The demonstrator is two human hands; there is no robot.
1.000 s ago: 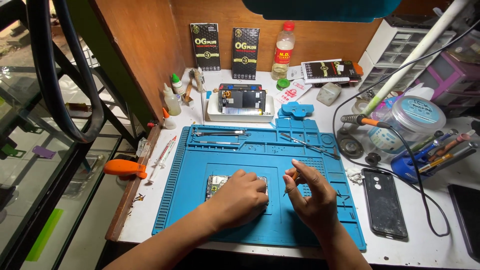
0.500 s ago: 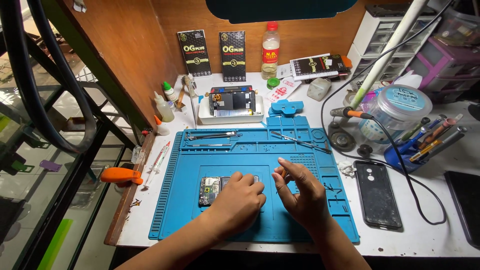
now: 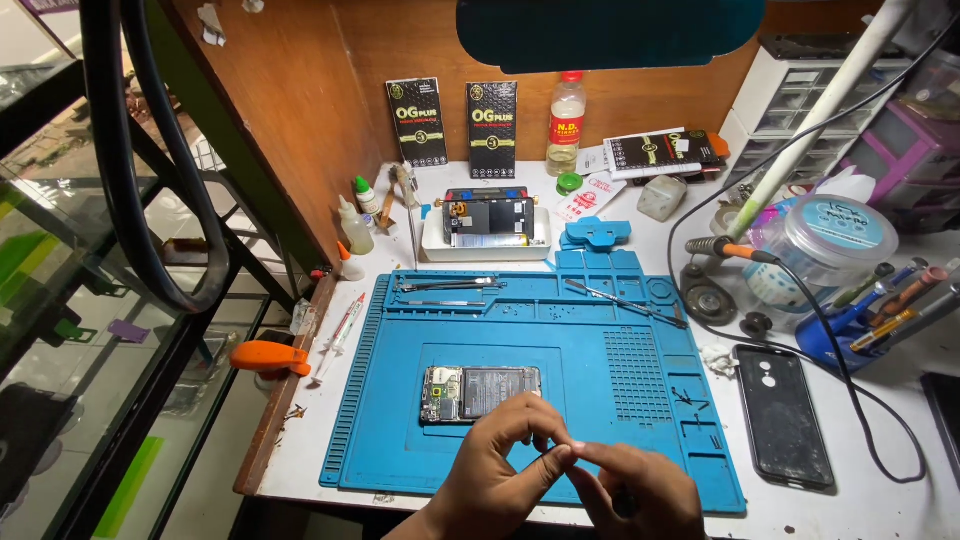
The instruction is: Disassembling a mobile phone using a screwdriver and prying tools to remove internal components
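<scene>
White tabletop (image 3: 900, 490) against a wooden back wall, w/ one blue work mat (image 3: 600, 400) covering most of the front-middle. On the mat, toward its front-left: one opened phone (image 3: 480, 392), back off, lying flat, circuit board visible at its left end and a dark battery filling the rest. Just in front of it, both hands meet over the mat's front edge. Left hand (image 3: 500, 470) has thumb and forefinger pinched together; right hand (image 3: 640, 495) has fingertips pinched too, touching the left's. What's between them is too small to tell.

Counts: two black flat boxes (image 3: 455, 122) standing at the back edge, one clear bottle w/ red cap (image 3: 566, 125) beside them, one white tray (image 3: 486, 235) holding another opened phone, back-middle. One black phone cover (image 3: 785, 415) lies on the tabletop just right of the mat. One soldering iron (image 3: 725, 248) w/ orange grip at back-right, one round clear tub (image 3: 825, 245) near it. One orange-handled tool (image 3: 270, 357) at the left edge.
</scene>
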